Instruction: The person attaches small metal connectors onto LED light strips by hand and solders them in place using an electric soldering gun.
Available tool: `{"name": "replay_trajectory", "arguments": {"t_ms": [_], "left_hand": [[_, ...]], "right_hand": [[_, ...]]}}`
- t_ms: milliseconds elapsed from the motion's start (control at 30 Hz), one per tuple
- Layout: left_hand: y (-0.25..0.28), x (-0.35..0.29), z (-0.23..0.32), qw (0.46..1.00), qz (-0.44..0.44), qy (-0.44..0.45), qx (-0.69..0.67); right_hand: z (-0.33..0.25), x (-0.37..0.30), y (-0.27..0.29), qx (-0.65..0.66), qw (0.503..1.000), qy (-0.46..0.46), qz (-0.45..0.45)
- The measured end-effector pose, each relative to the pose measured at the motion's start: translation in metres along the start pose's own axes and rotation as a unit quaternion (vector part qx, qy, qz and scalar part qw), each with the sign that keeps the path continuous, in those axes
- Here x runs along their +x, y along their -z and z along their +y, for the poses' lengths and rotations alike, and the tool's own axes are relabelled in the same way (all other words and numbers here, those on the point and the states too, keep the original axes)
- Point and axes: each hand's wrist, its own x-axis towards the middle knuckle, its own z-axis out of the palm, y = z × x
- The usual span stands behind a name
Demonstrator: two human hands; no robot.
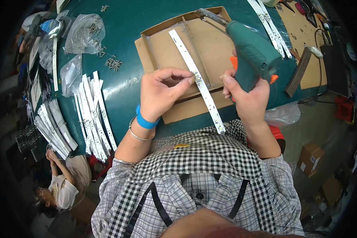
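Note:
A white LED strip board (209,100), dotted with small components, lies slantwise over a shallow cardboard tray (168,53), its near end reaching past the table edge toward my apron. My left hand (165,89) is closed in a pinch, thumb and forefinger meeting at the middle of the strip. Whatever sits between those fingertips is too small to make out. In my right hand (248,95) is a green glue gun (252,53) with orange parts, held by its handle to the right of the strip. Its nozzle points up and left, over the tray's far right corner.
Bundles of white strips (92,115) lie on the green table (125,27) at left, beside a pile of small metal parts (114,64) and a clear plastic bag (85,33). More strips (269,27) lie at far right. Another person (65,186) sits at lower left.

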Motion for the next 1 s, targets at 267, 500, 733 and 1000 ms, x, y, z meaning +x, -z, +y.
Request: {"name": "replay_trajectory", "arguments": {"t_ms": [267, 500, 733, 1000], "left_hand": [[0.0, 0.013, -0.014, 0.95, 0.047, -0.148, 0.27], [-0.003, 0.015, -0.018, 0.928, 0.048, -0.191, 0.316], [-0.007, 0.016, -0.023, 0.924, 0.073, -0.214, 0.309], [-0.005, 0.017, -0.03, 0.903, 0.057, -0.264, 0.334]], "right_hand": [[-0.009, -0.012, 0.019, -0.041, 0.999, -0.03, 0.001], [-0.012, -0.016, 0.03, -0.037, 0.999, -0.031, -0.004], [-0.01, -0.022, 0.035, -0.026, 0.999, -0.032, -0.007], [-0.018, -0.03, 0.044, -0.062, 0.997, -0.046, -0.018]]}}
